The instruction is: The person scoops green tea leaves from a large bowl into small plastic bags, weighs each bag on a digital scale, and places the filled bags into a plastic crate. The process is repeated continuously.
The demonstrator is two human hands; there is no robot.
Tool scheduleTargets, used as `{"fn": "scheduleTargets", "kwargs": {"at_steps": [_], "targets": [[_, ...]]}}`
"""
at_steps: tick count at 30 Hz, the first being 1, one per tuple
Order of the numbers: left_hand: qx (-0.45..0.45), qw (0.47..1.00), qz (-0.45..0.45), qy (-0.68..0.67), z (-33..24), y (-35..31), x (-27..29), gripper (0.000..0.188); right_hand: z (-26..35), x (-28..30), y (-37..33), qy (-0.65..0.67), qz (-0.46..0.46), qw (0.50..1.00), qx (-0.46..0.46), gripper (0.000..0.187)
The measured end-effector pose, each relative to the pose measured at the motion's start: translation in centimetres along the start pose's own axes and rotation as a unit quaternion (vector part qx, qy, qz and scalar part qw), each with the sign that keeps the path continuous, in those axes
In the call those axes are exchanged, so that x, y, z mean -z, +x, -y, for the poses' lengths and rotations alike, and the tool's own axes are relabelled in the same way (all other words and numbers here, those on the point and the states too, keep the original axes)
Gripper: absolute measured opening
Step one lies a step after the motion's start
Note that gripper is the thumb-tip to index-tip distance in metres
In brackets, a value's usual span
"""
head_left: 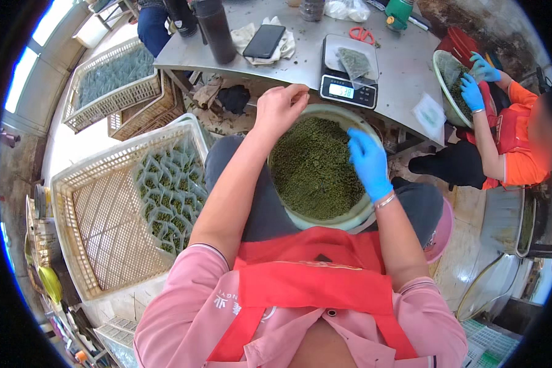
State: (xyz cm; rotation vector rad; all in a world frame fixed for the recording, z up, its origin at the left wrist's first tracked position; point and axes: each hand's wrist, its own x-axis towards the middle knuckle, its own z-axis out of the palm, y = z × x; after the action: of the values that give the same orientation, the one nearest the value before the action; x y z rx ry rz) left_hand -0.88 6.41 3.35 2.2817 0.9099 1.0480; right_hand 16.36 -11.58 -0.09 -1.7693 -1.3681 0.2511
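A round pale basin [349, 219] between my knees holds a heap of small green berries [316, 168] that look like green peppercorns. My bare left hand [280, 109] is above the basin's far left rim, its fingers closed together; whether anything is in them is hidden. Over the right side of the basin hangs my right hand [369, 164] in a blue glove, loosely bent with fingers apart and nothing visible in it. Just beyond, a digital scale [349, 89] on the metal table carries a clear bag [354, 63] partly filled with green berries, and its display is lit.
At left stands a plastic crate [113, 214] with filled clear bags [172, 196] along its right side; another loaded crate [113, 83] is beyond. The metal table [294, 76] bears a phone [264, 41], dark bottle [214, 30] and red scissors [362, 35]. A co-worker [515, 129] works at a second basin [451, 104].
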Motion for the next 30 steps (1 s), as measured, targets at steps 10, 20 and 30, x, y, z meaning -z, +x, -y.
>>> {"fn": "scheduleTargets", "kwargs": {"at_steps": [10, 20, 30], "targets": [[-0.073, 0.996, -0.043, 0.001, -1.4, 9.1, -5.2, 0.026, -4.0, -1.6, 13.3, -0.091, -0.097, 0.979, -0.156, 0.040], [-0.138, 0.969, 0.119, 0.165, -3.3, 15.9, -13.7, 0.036, -2.1, -1.9, 15.6, -0.149, -0.096, 0.960, -0.219, 0.041], [-0.238, 0.945, 0.016, 0.223, -2.0, 14.7, -14.9, 0.037, -4.8, -0.7, 15.8, -0.066, -0.001, 0.993, -0.100, 0.028]]}}
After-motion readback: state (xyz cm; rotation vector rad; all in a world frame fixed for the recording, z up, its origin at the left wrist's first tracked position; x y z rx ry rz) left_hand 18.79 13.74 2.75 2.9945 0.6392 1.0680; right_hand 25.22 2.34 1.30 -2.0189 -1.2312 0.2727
